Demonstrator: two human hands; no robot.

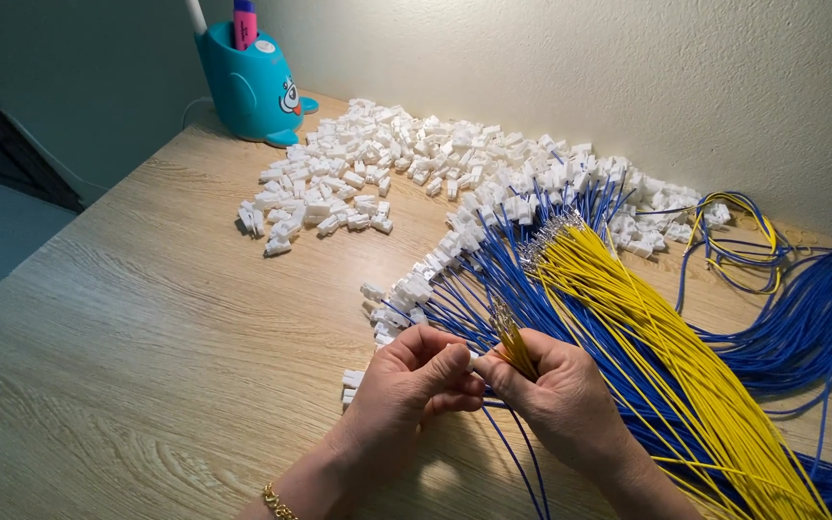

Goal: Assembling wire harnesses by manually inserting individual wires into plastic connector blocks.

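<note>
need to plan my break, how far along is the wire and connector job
Done: blue wires already carry white connectors. In hand: left hand and right hand meet over a few yellow wires. Left: the yellow wire bundle and a big pile of loose connectors.

Between my fingertips I pinch a small bunch of yellow wires (514, 349), their metal-tipped ends pointing up toward eleven o'clock. Their lengths run off toward five o'clock, joining the big fan of yellow strands lying flat on the wood. A blue wire (517, 462) drops from under my fingers toward six o'clock. Whether a white connector sits in my pinch I cannot tell.
</note>
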